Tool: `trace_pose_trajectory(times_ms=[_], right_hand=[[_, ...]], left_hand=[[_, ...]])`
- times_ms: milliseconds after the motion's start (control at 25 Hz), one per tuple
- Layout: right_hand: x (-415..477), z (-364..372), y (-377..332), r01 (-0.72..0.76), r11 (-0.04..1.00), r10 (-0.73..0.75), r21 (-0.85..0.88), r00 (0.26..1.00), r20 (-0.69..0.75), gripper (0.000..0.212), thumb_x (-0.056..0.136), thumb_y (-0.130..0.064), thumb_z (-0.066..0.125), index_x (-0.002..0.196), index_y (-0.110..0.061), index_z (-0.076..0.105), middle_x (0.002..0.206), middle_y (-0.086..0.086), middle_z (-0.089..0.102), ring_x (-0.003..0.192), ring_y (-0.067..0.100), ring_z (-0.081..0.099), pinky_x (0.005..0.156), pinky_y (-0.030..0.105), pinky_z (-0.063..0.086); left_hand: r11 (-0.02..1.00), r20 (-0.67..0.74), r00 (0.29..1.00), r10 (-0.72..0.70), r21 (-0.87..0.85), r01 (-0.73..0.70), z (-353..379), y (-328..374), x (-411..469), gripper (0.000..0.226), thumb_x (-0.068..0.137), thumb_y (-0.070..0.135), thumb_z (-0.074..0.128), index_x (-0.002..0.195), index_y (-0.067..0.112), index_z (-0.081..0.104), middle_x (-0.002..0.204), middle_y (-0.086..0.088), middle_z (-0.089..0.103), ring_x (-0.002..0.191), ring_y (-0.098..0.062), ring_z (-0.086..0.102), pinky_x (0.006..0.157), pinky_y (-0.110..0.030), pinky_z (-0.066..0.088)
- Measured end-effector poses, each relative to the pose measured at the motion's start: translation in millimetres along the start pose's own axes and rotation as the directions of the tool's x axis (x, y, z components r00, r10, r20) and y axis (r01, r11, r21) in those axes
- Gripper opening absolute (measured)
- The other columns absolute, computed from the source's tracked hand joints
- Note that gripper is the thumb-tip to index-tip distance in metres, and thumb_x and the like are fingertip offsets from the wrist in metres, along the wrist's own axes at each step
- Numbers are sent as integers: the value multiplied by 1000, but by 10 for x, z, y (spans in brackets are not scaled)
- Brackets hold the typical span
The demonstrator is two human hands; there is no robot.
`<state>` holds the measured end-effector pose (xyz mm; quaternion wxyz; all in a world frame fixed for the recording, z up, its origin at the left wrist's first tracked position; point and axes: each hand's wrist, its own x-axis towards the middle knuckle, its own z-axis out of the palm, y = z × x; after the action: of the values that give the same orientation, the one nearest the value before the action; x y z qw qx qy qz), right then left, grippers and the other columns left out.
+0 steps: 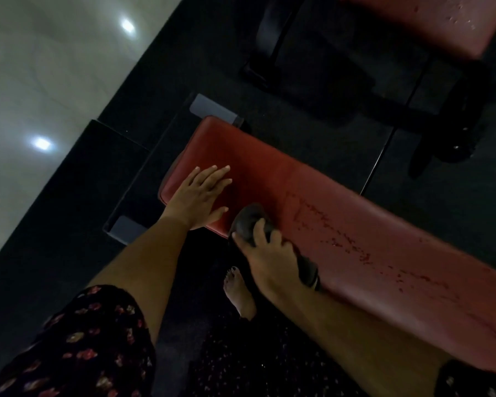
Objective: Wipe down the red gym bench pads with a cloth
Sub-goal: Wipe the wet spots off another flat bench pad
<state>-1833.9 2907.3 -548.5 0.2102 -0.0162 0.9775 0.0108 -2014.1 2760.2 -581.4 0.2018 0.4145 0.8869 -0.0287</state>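
Right hand (265, 247) gripping cloth (248, 223) (dark), bench pad (341, 213)

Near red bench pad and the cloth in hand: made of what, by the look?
Bench pad: likely vinyl or leatherette, smooth with a dull sheen; dark red flecks could be worn coating or wet spots. Cloth: soft dark grey fabric, matte, bunched under the right hand; weave too dim to tell.

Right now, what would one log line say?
left hand: flat on red bench pad | right hand: grips dark cloth on pad
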Motion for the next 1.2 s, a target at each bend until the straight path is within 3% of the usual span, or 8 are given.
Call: trace_pose_trajectory(times_ms=[120, 280, 480, 640, 800, 920, 1080, 1200], right_hand=[[-276, 205, -167, 157, 987, -155, -21, 984, 87, 52, 73, -42, 72, 124, -40, 62, 130, 15, 56, 79, 36, 59, 55, 37, 49], [-204, 161, 209, 215, 976, -217, -36, 974, -70, 47, 83, -32, 36, 117, -41, 66, 128, 11, 59, 75, 35, 58, 53, 36, 47], [499, -219, 960, -22, 992, -1, -125, 983, -182, 52, 88, -22, 35, 129, -46, 57, 133, 13, 53, 84, 34, 56, 59, 37, 47], [1082, -546, 1334, -259, 966, 259, -4, 966, -21, 58, 98, -21, 43, 146, -49, 28, 142, 10, 34, 111, 35, 45, 81, 44, 45], [1187, -600, 1408, -514, 820, 471, 251, 856, 214, 65, 95, -24, 54, 147, -50, 24, 141, 11, 35, 119, 36, 42, 87, 44, 44], [905, -488, 1140, -511, 812, 481, 281, 859, 174, 66, 96, -23, 51, 148, -50, 21, 147, 13, 26, 116, 35, 42, 85, 43, 46], [246, -218, 558, -344, 924, 335, 165, 939, 84, 64, 98, -23, 42, 151, -46, 14, 152, 19, 18, 111, 36, 44, 78, 40, 49], [-267, 23, 143, -249, 950, 231, 188, 966, 114, 55, 86, -42, 54, 140, -44, 44, 141, 22, 43, 90, 37, 57, 60, 38, 50]], left_hand=[[1000, -3, 1000, 17, -15, -17, -16, 31, 80, 75, 94, 59, 29, 156, 25, 3, 164, 2, -8, 151, -20, -2, 122, -42, 0], [998, 43, 999, 26, -59, -23, 7, 104, 154, 74, 96, 56, 36, 156, 28, 4, 164, 2, 0, 151, -20, -2, 122, -43, 1], [999, -20, 999, 46, 4, -45, -51, 81, 192, 66, 97, 53, 33, 156, 28, 13, 164, 3, 1, 150, -21, 8, 121, -46, 8], [993, 24, 993, 116, -10, -116, -41, 196, 228, 69, 97, 52, 37, 155, 33, 6, 164, -2, 1, 150, -24, 7, 121, -48, 7], [992, -41, 991, 125, -28, -126, 30, 251, 186, 67, 95, 49, 41, 155, 28, 19, 164, 1, 8, 149, -25, 14, 120, -49, 9], [993, -67, 992, 107, -42, -110, 47, 327, 184, 67, 94, 49, 42, 154, 27, 21, 164, 1, 10, 149, -24, 16, 120, -47, 9], [997, -68, 998, 13, -76, -18, 87, 428, 228, 66, 96, 49, 41, 154, 28, 21, 162, 2, 19, 149, -21, 14, 120, -45, 3], [998, -149, 989, -20, -60, 11, 206, 457, 198, 60, 96, 48, 35, 151, 23, 32, 161, 3, 16, 147, -22, 17, 119, -49, 17]])
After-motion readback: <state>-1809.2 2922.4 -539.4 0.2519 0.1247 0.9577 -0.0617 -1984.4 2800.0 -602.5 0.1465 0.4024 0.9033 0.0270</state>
